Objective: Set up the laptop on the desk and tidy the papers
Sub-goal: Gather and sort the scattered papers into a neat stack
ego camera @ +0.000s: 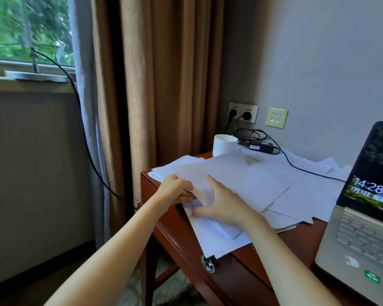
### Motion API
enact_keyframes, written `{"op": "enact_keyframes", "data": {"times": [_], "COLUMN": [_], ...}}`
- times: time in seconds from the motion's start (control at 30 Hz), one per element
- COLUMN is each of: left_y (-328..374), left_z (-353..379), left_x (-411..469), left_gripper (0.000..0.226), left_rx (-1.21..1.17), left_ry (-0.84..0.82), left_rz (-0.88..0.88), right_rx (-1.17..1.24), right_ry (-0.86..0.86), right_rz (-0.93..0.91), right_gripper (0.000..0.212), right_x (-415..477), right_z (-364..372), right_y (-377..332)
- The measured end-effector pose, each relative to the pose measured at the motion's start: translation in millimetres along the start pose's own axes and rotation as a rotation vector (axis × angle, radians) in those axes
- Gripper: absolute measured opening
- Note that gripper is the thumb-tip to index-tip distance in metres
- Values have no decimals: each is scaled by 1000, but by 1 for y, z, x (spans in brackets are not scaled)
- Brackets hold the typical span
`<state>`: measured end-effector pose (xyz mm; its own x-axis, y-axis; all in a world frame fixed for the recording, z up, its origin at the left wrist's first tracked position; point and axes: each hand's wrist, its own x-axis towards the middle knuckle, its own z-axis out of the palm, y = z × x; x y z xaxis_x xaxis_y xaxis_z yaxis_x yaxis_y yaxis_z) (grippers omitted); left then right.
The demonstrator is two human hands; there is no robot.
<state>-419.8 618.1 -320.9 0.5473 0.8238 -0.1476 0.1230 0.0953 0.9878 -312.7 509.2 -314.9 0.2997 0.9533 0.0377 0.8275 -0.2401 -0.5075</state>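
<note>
White paper sheets [241,180] lie fanned over the glossy red-brown desk [296,244], with the silver laptop [363,235] open at three o'clock. Left hand [177,191] pinches a sheet's edge; right hand [221,206] presses them, fingers spread.

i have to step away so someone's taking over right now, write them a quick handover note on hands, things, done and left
Left hand: grips the papers at the left edge of the desk.
Right hand: fingers spread, resting on the same sheets.
Laptop: open, screen lit, on the desk's right side.
Done: laptop looks set up.
Left: papers lie scattered, some under the power adapter and its cable; gather and stack them.
</note>
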Motion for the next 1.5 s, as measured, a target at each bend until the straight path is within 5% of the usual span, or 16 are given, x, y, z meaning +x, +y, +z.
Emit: {"op": "enact_keyframes", "data": {"times": [0.1, 0.17, 0.3, 0.57, 0.77, 0.97, 1.1, 1.37, 1.5], "left_y": [-1, -2, 2, 0, -7, -9, -6, -10, -9], "left_z": [-3, -7, -17, -11, 3, 8, 14, -11, -32], "left_x": [-6, -2, 7, 4, 8, 8, 10, 15, 6], "left_gripper": [14, 15, 37, 50, 70, 32, 21, 18, 13], "left_rx": [-9, -34, -184, -568, -149, 316, 344, 152, -24], "left_ry": [-79, 54, 361, 196, 360, 315, 189, 310, 382], "left_rz": [61, 117, 39, -51, 111, 186, 185, 140, 83], "right_rx": [-126, -102, 137, 426, 344, 343, 373, 10, -184], "right_ry": [83, 213, 374, 417, 390, 426, 483, 981, 979], "right_rz": [19, 55, 143, 239, 223, 230, 205, -296, -572], "right_gripper": [57, 41, 46, 25, 39, 37, 29, 33, 45], "right_x": [-1, -1, 1, 7, 4, 7, 10, 8, 12], "right_z": [3, 3, 0, -7, -7, -6, -4, 4, 11], "right_y": [-7, -10, -4, 8, 2, 4, 5, -3, 1]}}
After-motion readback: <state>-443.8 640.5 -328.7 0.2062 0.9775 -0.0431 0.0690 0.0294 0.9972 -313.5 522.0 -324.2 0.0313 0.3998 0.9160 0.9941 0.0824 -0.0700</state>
